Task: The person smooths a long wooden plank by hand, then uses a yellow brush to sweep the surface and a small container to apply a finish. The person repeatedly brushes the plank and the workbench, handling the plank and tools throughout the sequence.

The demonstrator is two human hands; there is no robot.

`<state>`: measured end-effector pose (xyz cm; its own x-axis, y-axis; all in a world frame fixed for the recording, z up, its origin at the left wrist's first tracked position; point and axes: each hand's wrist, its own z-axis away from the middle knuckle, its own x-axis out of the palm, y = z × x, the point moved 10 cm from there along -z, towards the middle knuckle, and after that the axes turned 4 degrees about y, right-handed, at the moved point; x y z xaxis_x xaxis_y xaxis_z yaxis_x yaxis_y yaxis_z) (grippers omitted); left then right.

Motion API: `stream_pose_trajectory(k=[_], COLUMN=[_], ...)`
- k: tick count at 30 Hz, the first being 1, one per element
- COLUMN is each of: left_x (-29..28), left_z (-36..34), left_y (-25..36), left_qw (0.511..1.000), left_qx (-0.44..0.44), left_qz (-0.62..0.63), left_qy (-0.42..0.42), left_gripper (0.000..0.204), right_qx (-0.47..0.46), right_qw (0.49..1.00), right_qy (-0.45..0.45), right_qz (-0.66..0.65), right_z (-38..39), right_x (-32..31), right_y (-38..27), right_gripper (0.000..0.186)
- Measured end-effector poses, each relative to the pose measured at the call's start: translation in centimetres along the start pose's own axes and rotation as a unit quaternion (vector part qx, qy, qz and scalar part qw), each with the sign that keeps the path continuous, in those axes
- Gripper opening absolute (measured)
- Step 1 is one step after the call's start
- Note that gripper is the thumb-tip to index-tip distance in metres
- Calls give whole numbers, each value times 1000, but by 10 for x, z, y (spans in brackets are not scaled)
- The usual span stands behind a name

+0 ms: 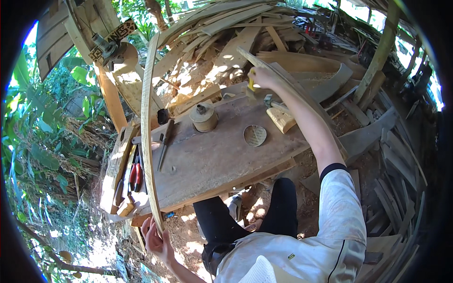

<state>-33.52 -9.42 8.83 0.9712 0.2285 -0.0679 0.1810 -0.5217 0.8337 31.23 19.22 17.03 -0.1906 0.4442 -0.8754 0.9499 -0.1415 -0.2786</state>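
My left hand [159, 240] is closed around the near end of a long, thin, curved wooden strip [147, 113], which rises across the left side of the workbench [217, 165]. Over the bench's far right part, my right hand [264, 77] grips the yellow handle of what looks like a flat brush [251, 90], its head pointing down. A wooden block [281, 120] lies just below that hand, beside a hammer-like metal head [268, 100]. In the middle of the bench stand a squat round pot [204, 119] with a dark top and a shallow round dish [255, 135].
Red-handled pliers [136, 177] and a long dark-handled tool [165, 144] lie at the bench's left. Long planks [302, 89] lean along its right side. Piled boards [236, 21] fill the back. A metal fixture [111, 49] is on a post at the far left.
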Motion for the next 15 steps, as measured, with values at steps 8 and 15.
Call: stream_pose_trajectory(k=[8,15], left_x=[-7,-9], left_z=[4,4], left_y=[-2,-1], left_qw=[1000,1000], left_qx=[4,-4], left_qz=[-1,-18], left_qy=[9,19], left_gripper=[39,41], right_qx=[31,-36], right_qw=[996,982], right_qy=[-53,-43], right_qz=[62,178], right_z=[10,18], right_x=[1,-9], right_y=[2,-11], right_gripper=[33,29])
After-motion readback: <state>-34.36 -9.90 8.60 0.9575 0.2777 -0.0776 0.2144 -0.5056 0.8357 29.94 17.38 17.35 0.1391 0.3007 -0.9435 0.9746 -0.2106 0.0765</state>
